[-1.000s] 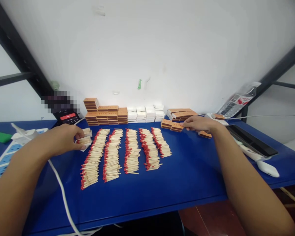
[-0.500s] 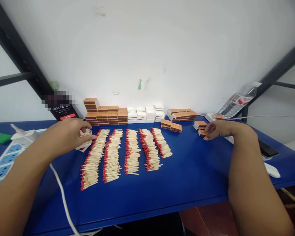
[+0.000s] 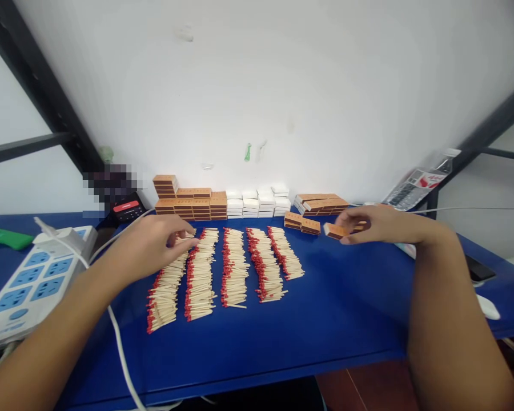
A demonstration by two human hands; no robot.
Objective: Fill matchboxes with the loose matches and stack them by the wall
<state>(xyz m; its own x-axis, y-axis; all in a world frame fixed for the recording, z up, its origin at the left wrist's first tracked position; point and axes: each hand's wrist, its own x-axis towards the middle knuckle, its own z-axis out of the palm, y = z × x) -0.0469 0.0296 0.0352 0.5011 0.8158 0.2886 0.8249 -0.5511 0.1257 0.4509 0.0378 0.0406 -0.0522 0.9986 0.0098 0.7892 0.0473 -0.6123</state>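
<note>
My left hand [image 3: 165, 240] hovers over the upper end of the leftmost row of matches [image 3: 167, 297], its thumb and forefinger apart with nothing visible between them. My right hand [image 3: 364, 224] pinches an orange matchbox [image 3: 335, 230] by its right end, close to the table. Part of another orange box shows between its fingers. Red-headed matches lie in several rows, the rightmost row of matches [image 3: 286, 254] being shorter. Just left of the held box sit small stacked matchboxes [image 3: 310, 226].
Along the wall stand stacked orange matchboxes [image 3: 192, 208], white trays [image 3: 258, 204] and more orange boxes [image 3: 323, 202]. A power strip [image 3: 34, 279] with white cables, a green tool [image 3: 6, 237] and a phone [image 3: 128, 208] are at left. A plastic bottle [image 3: 424, 180] leans at right.
My right hand has moved left with a matchbox in its fingers, away from the small pile at right. My left hand has shifted right, from beside the first match row to over it.
</note>
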